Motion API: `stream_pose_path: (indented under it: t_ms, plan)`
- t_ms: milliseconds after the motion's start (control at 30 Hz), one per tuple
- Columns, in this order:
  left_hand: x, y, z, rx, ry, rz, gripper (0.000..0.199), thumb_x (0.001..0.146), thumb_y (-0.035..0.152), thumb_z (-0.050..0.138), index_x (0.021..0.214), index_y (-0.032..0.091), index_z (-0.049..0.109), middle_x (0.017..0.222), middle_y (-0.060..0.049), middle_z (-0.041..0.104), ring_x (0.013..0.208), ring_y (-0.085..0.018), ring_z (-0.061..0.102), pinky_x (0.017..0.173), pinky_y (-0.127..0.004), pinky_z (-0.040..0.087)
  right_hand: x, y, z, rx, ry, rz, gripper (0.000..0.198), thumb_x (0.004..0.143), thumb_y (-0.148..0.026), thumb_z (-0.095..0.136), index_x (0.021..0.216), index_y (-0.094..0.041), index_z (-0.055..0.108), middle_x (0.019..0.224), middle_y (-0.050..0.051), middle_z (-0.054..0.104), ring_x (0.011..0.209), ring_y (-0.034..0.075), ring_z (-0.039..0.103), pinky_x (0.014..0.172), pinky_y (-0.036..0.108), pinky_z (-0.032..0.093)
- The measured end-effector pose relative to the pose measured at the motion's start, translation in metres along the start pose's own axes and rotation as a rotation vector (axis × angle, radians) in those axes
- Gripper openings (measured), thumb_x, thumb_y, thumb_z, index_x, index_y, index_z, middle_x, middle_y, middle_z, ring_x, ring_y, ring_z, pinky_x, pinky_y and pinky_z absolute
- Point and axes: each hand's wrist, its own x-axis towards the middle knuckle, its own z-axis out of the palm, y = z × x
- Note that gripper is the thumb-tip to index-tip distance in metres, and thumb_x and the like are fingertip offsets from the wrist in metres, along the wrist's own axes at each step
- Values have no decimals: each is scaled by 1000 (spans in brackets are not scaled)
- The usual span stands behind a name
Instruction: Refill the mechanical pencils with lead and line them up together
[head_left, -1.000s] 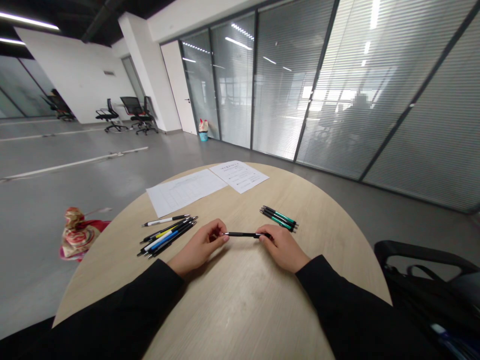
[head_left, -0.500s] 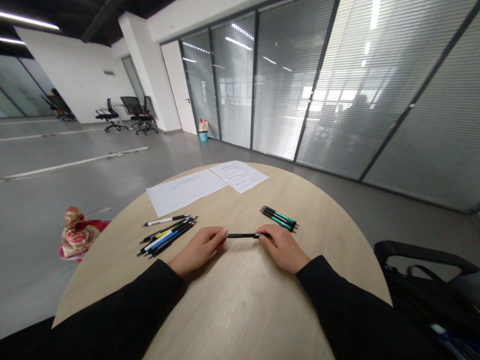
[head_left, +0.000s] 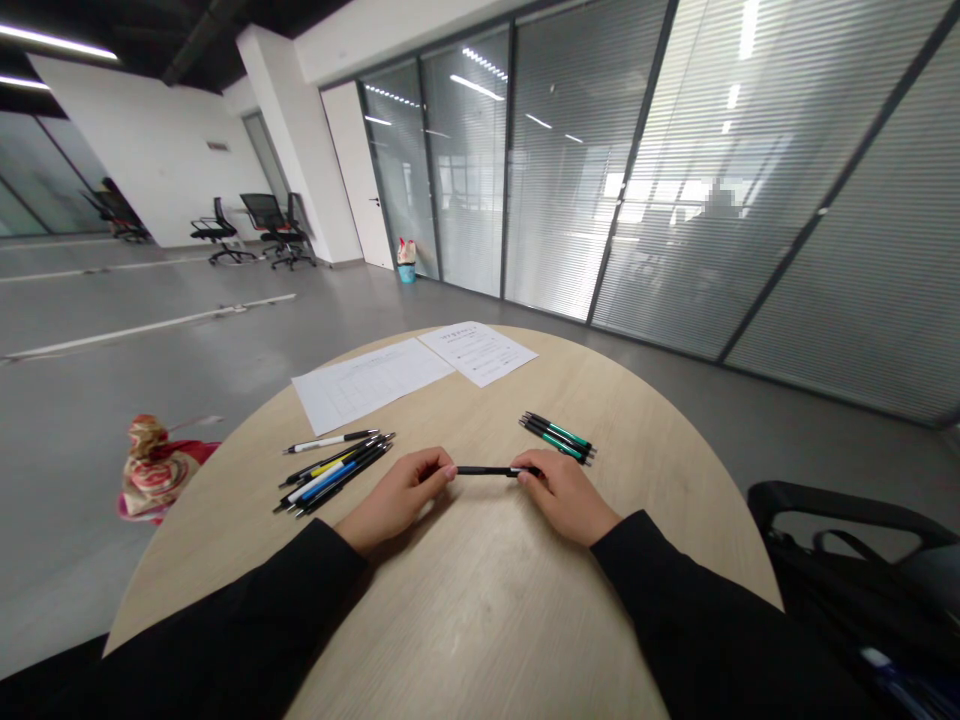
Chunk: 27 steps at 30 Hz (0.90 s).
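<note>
A black pen (head_left: pixel 486 470) lies level between my two hands, just above the table (head_left: pixel 480 600). My left hand (head_left: pixel 401 495) pinches its left end between thumb and fingers. The right end is in the grip of my right hand (head_left: pixel 562 492), whose fingers cover that tip. Left of my left hand is a loose pile of pens (head_left: pixel 334 478) in black, yellow, white and blue. A white and black pen (head_left: pixel 331 441) rests along the top of that pile's area. Several green and black pens (head_left: pixel 559 437) lie side by side just beyond my right hand.
Two printed sheets, one paper (head_left: pixel 375 382) and a second paper (head_left: pixel 478 352), lie at the table's far side. A black chair (head_left: pixel 840 510) stands close at the right. A patterned bag (head_left: pixel 161 465) is on the floor at left. Glass partitions (head_left: pixel 570 170) rise behind.
My left hand's fingers have shifted very slightly at the pen's left end. The right hand and the pens on the table look the same.
</note>
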Motion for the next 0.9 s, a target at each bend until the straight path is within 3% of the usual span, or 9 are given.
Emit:
stream_pose_path:
  t_ms: [500,767,900]
  plan:
    - [-1,4,-2,-14,16,34,30,90,44,53,75,18,56,67,2,52,64,-15,46,61,-27,34,-1,1,-1,14,-58,3,16,92,-16,55,97,-18,70,94,5,73,88,20,65,81,31,45]
    - [0,-1,4,-176,153,-33,29,89,45,57,79,18,56,64,3,49,58,-13,42,57,-26,33,-3,-7,4,-17,-102,-17,16,94,-19,54,102,-19,68,92,5,72,87,20,65,81,31,46]
    - [3,-6,5,-251,214,-54,26,88,43,57,81,18,56,62,4,49,58,-12,43,58,-25,35,-5,-14,9,-43,-121,-44,25,92,-15,55,114,-20,63,101,6,71,94,21,65,87,33,47]
